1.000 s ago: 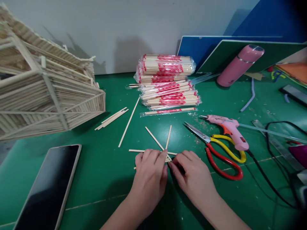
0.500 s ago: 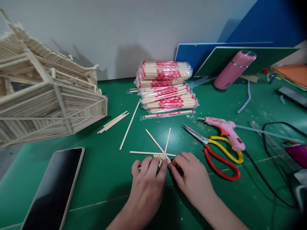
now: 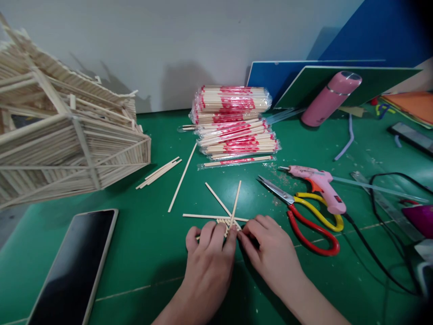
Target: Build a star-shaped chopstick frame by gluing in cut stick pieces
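Note:
In the head view, several pale wooden chopsticks [image 3: 219, 198] cross one another on the green table, fanning out from under my fingers. My left hand [image 3: 211, 253] is closed over the bundle's near side, with its fingertips pressed on the chopsticks. Close on the right, my right hand [image 3: 272, 248] has its thumb and index finger pinched together at the point where the sticks meet. The near ends of the sticks are hidden by my fingers. A single chopstick [image 3: 182, 177] and a small group of shorter sticks [image 3: 160, 171] lie farther left.
Wrapped chopstick packs [image 3: 237, 122] are piled at the back. Scissors [image 3: 289, 198] and a pink glue gun [image 3: 314, 180] lie right of my hands. A phone [image 3: 72, 271] and a large stick-built model [image 3: 67, 140] are on the left. A pink flask [image 3: 331, 99] stands behind.
Both hands keep almost the same place and grip on the crossed chopsticks. Only a very slight shift shows in the left hand and in the view.

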Available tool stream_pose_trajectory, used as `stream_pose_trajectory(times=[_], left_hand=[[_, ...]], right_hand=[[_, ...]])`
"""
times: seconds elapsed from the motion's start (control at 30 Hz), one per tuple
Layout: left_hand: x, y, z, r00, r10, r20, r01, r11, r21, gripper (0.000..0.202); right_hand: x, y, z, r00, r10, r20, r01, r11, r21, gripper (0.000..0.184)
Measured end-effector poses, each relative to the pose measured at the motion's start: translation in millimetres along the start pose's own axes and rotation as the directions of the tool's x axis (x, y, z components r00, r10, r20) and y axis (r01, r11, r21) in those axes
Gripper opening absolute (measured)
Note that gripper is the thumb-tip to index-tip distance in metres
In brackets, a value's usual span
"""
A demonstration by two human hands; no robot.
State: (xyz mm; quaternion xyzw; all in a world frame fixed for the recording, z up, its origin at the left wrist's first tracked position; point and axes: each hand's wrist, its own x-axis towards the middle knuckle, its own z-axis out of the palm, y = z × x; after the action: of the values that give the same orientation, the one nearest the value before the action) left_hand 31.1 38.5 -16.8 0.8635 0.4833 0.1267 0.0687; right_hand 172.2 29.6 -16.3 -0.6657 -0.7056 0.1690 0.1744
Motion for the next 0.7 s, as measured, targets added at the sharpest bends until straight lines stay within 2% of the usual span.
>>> stream_pose_trajectory(times=[0.1, 0.27, 0.37, 0.53, 0.7], left_hand=[[-2, -1, 0.3, 1.0, -0.011, -0.019, 0.011, 1.0, -0.02, 0.03], [-7, -3, -1.8, 0.986, -0.052, -0.156, 0.035, 0.993, -0.109, 0.018], [-8, -2, -1.6, 0.979, -0.056, -0.196, 0.037, 0.994, -0.099, 0.017], [-9, 4, 3.3, 0.989, 0.002, -0.146, -0.002, 1.0, -0.002, 0.025], [-9, 7, 3.9, 0.997, -0.007, -0.076, 0.013, 0.996, 0.084, 0.028]], right_hand=[[0, 0, 0, 1.0, 0.006, 0.007, -0.006, 1.0, -0.003, 0.019], [-1, 0, 0, 1.0, 0.001, -0.004, -0.001, 1.0, -0.011, 0.018], [-2, 0, 1, 1.0, 0.003, -0.007, -0.003, 1.0, -0.022, 0.019], [-2, 0, 1, 1.0, -0.002, -0.014, 0.001, 0.999, -0.032, 0.018], [-2, 0, 0, 1.0, -0.008, -0.019, 0.007, 0.999, -0.039, 0.017]])
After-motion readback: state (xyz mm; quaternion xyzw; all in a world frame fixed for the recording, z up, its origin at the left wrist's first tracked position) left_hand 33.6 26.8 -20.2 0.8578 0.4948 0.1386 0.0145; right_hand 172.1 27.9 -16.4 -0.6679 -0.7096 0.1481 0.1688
